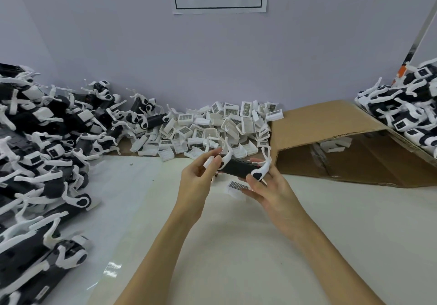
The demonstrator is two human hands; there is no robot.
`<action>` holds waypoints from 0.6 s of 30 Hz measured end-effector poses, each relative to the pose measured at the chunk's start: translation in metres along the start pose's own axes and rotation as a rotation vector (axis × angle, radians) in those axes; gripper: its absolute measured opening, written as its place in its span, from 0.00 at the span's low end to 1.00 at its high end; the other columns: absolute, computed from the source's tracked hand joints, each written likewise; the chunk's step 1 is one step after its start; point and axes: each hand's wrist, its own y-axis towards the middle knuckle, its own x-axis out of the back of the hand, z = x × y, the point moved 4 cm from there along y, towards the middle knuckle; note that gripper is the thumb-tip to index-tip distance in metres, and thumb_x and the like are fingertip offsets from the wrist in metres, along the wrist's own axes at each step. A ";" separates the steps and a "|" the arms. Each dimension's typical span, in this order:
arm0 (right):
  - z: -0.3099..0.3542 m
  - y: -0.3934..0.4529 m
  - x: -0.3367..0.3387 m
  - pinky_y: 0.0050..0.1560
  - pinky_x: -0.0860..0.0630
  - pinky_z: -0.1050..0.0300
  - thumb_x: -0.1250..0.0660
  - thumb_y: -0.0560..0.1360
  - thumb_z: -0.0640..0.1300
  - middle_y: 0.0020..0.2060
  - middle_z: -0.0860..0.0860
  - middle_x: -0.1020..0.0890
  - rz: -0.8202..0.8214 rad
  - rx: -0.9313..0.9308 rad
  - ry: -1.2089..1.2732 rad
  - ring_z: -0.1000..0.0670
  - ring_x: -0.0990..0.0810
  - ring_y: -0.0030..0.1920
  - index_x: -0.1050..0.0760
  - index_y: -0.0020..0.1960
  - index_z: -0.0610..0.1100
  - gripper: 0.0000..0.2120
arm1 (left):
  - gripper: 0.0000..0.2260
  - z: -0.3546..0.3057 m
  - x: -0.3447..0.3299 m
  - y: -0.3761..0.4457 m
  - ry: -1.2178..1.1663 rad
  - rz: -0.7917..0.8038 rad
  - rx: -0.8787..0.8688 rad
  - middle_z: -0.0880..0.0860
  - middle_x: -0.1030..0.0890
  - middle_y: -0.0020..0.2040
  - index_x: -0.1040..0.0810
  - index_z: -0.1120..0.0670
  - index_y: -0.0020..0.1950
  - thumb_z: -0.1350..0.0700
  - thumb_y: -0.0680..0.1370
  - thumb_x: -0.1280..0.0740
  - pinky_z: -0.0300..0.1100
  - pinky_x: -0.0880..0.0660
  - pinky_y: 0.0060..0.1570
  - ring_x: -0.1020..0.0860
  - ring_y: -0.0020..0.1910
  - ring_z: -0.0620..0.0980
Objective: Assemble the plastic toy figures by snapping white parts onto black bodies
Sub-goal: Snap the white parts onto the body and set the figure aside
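Both hands hold one black body above the white table. Left hand pinches its left end; right hand curls round the right end, a white grid part tucked under its fingers. White legs already fitted (both ends). Loose white parts lie heaped behind, by the wall.

Black body with 2 white legs, horizontal, midair

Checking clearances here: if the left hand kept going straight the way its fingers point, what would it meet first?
Probably the black body that the left hand already grips at its near end; beyond lies the pile of white parts, though depth is unclear.
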 end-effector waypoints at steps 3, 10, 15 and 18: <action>0.000 -0.001 0.000 0.68 0.23 0.40 0.24 0.72 0.42 0.67 0.43 0.20 0.020 -0.006 0.010 0.41 0.20 0.67 0.25 0.69 0.47 0.26 | 0.22 0.000 0.001 0.001 0.017 0.016 -0.016 0.54 0.17 0.49 0.14 0.36 0.63 0.32 0.72 0.30 0.42 0.25 0.55 0.19 0.48 0.44; -0.011 0.002 0.004 0.40 0.20 0.54 0.25 0.74 0.56 0.48 0.41 0.15 -0.088 -0.241 0.134 0.42 0.15 0.44 0.23 0.62 0.42 0.24 | 0.15 -0.004 -0.004 -0.006 0.206 0.017 -0.133 0.52 0.18 0.42 0.18 0.38 0.58 0.32 0.79 0.36 0.41 0.26 0.37 0.22 0.33 0.50; -0.018 -0.002 0.009 0.25 0.36 0.59 0.33 0.76 0.62 0.31 0.46 0.32 -0.078 -0.515 0.206 0.48 0.31 0.28 0.22 0.52 0.41 0.23 | 0.16 -0.006 -0.017 -0.014 0.223 0.202 -0.196 0.58 0.30 0.35 0.15 0.41 0.63 0.37 0.83 0.36 0.40 0.36 0.34 0.34 0.33 0.47; -0.015 -0.002 0.014 0.23 0.40 0.61 0.36 0.78 0.62 0.30 0.47 0.33 -0.090 -0.535 0.188 0.51 0.35 0.26 0.24 0.55 0.41 0.23 | 0.16 -0.009 -0.022 -0.018 0.207 0.213 -0.209 0.51 0.26 0.33 0.15 0.41 0.65 0.39 0.83 0.36 0.36 0.36 0.33 0.33 0.32 0.45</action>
